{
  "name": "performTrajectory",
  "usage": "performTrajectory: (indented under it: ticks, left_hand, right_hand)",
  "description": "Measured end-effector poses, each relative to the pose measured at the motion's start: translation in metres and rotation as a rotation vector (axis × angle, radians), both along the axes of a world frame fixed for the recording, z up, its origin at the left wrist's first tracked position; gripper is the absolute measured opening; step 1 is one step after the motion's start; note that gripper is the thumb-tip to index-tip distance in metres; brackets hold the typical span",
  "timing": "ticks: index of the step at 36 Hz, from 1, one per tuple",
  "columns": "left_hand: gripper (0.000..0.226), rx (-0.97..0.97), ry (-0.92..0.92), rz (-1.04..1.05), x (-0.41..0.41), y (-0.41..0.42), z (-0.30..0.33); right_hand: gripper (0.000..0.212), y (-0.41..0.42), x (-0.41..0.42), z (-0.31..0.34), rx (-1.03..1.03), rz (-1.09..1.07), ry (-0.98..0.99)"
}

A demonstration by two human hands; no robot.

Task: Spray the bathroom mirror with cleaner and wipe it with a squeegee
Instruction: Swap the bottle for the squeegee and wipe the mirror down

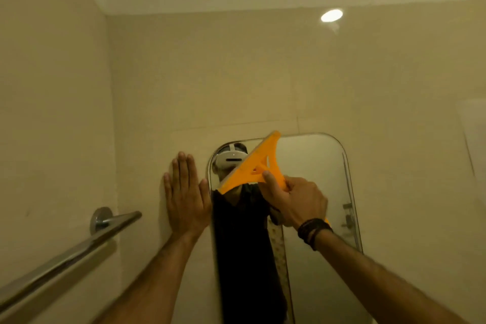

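Orange squeegee (252, 163) tilted against rounded mirror's (315, 179) top.

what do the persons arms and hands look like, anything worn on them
Both forearms are bare, with no sleeves in view. The right hand has a stack of dark braided or beaded bands round its wrist. The left hand and its wrist show no ring, watch or band. No gloves on either.

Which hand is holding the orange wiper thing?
The right hand, with the dark wristband, grips the orange squeegee on the mirror. The left hand lies flat on the wall.
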State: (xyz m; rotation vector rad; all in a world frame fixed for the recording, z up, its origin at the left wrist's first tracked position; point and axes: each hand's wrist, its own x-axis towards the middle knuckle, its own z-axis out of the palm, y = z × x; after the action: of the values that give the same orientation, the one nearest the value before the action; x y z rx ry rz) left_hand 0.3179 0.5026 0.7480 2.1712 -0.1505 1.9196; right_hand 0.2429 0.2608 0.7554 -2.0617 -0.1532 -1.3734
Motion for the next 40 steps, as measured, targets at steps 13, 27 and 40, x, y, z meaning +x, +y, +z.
performTrajectory:
  ticks: [13,27,40]
  left_hand:
    - [0.067,0.015,0.039,0.035,0.001,0.000,-0.001]
    - [0.067,-0.005,0.073,0.006,0.000,-0.001,-0.001]
    - [0.068,-0.002,0.091,0.012,-0.003,-0.001,0.000]
  right_hand:
    - [0.072,0.006,0.001,0.080,-0.615,-0.138,0.069]
    - [0.080,-0.111,-0.009,0.064,-0.463,-0.257,0.131]
    - [0.070,-0.132,-0.024,0.060,-0.289,-0.245,0.142]
